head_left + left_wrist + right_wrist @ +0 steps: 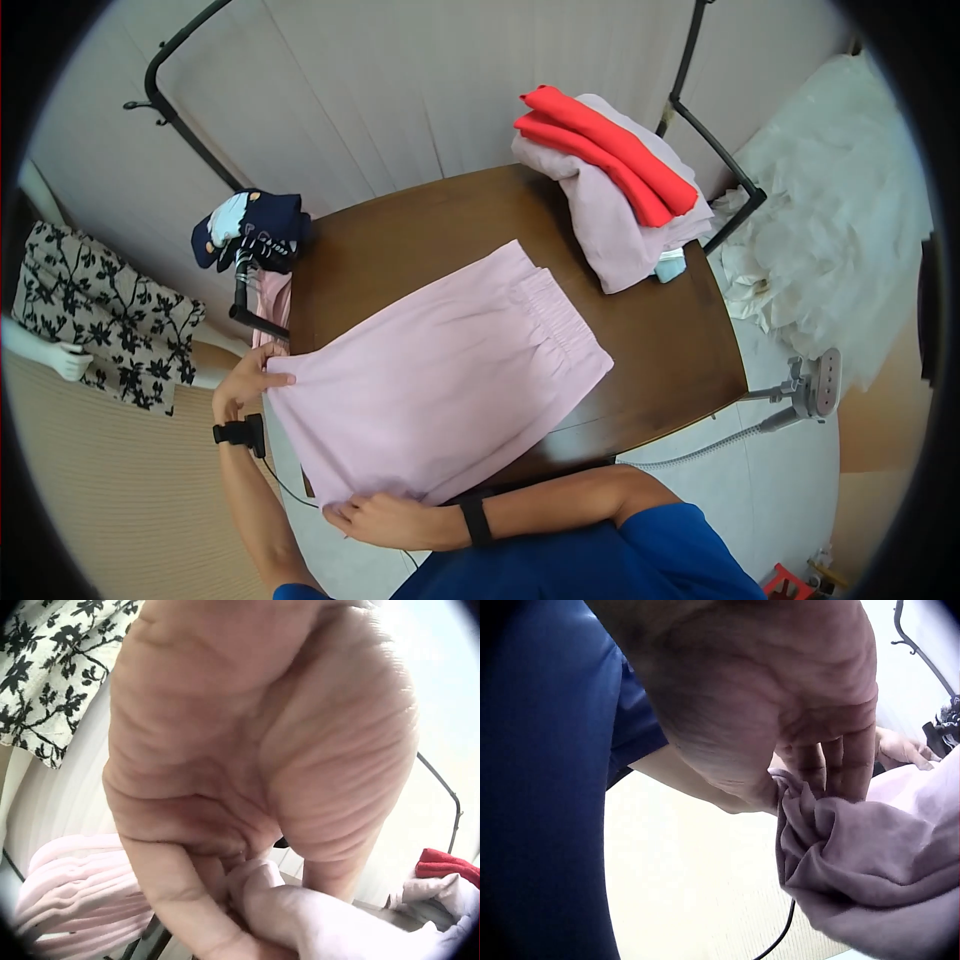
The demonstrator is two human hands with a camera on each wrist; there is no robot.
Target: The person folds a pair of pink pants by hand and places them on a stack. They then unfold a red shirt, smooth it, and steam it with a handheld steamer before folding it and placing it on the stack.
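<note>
A pale pink garment (430, 380) with a gathered elastic waistband (560, 320) lies over the brown table, its waistband toward the right. My left hand (246, 382) pinches its far left corner; in the left wrist view the fingers of that hand (247, 787) curl round the pink cloth (322, 922). At the near left corner, by the table's front edge, my right hand (385, 521) grips the fabric. Bunched folds (855, 847) show between thumb and fingers of the right hand (780, 705) in the right wrist view.
Folded red (610, 150) and pink clothes are piled at the table's (400, 240) back right. A dark blue printed cloth (255, 230) hangs at the back left by a black rack. Right of the table are a grey steamer-like device (822, 385) and white tulle (830, 200).
</note>
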